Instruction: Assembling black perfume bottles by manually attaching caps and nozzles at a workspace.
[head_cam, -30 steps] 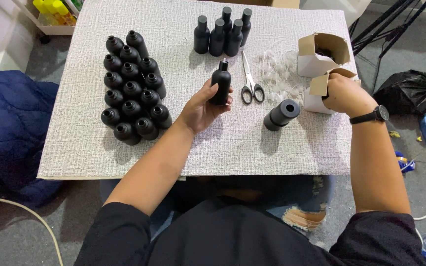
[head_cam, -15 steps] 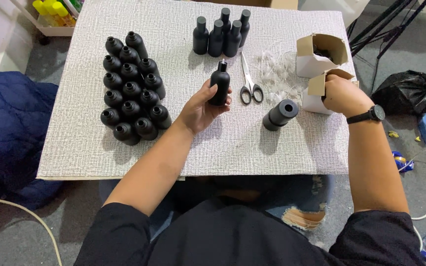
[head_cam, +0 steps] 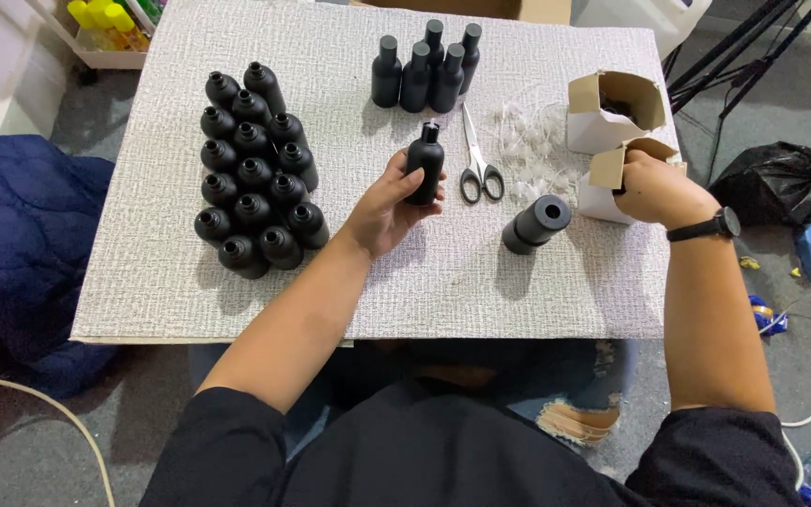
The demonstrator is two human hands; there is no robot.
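Black capped bottle (head_cam: 425,165) upright near the tabletop (head_cam: 143,291) middle, clasped by left hand (head_cam: 385,207), fingers (head_cam: 399,172) wrapped round its body. Right hand (head_cam: 654,186) at the right edge, fingers clenched inside a small white box (head_cam: 604,183). Scissors (head_cam: 477,161) just beside the bottle; black cylinder (head_cam: 535,223) lying nearby. Cluster of uncapped black bottles (head_cam: 255,174) toward the left edge; four capped ones (head_cam: 424,68) near the far edge.
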